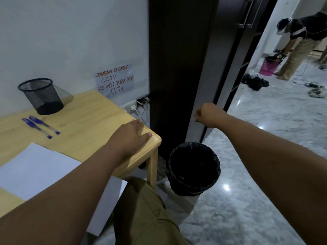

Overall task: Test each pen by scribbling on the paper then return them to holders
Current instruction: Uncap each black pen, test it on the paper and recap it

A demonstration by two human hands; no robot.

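Observation:
Two blue capped pens lie side by side on the wooden table, just in front of a black mesh pen holder that stands by the wall. A white sheet of paper lies near the table's front edge. My left hand rests flat on the table's right corner, fingers straight, well to the right of the pens. My right hand is stretched out beyond the table, and its fingers curl at the grey edge of the dark door. Neither hand holds a pen.
A black bin with a liner stands on the marble floor by the table leg. A handwritten CCTV note and a wall socket with cables are behind the table. Far right, another person bends over a pink bucket.

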